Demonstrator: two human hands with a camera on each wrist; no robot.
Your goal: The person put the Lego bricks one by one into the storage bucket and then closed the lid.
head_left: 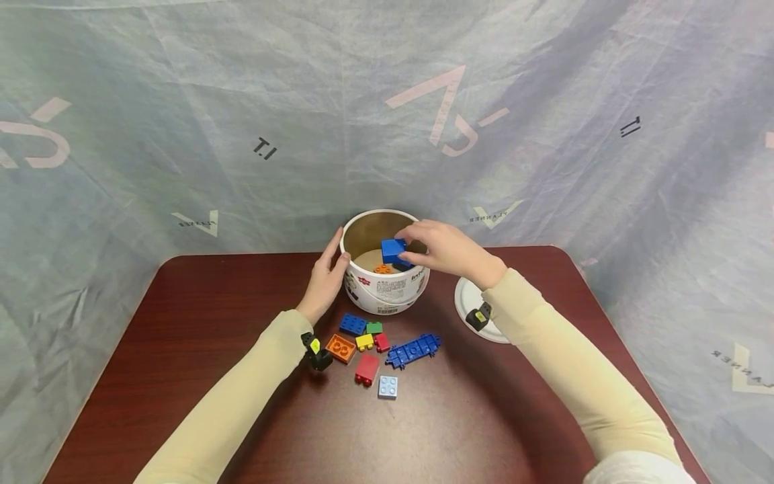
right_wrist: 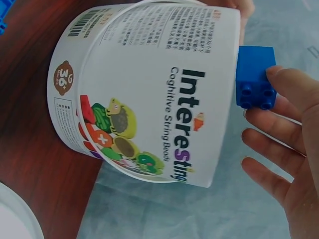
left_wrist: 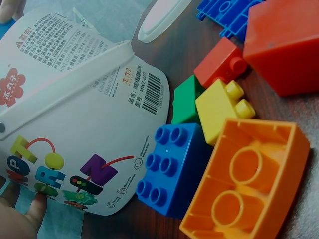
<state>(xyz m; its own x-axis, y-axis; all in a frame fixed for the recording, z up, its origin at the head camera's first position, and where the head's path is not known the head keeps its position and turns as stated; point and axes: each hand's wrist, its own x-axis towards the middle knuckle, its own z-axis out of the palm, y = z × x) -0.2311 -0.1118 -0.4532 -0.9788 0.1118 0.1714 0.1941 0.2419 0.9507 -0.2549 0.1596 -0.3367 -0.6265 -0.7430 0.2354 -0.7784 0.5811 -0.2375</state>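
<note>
A white round bucket (head_left: 387, 290) with printed sides stands on the table. My left hand (head_left: 325, 281) rests against its left side, fingers extended along the wall near the rim. Over the right part of the bucket's opening, my right hand (head_left: 444, 249) pinches a blue building block (right_wrist: 255, 74) between thumb and index finger. In the right wrist view its studs face the palm side and the other fingers are spread apart. An orange block (head_left: 382, 269) lies inside the bucket, partly hidden by the front rim. Part of a dark blue piece (head_left: 402, 267) shows below the held block.
Before the bucket lie a blue block (head_left: 353, 325), a green one (head_left: 374, 328), a yellow one (head_left: 365, 342), two red ones, an orange one (head_left: 341, 349), a light blue one (head_left: 388, 387) and a blue wheelbase piece (head_left: 414, 351). A white lid (head_left: 468, 299) lies under the right forearm. Grey cloth hangs behind.
</note>
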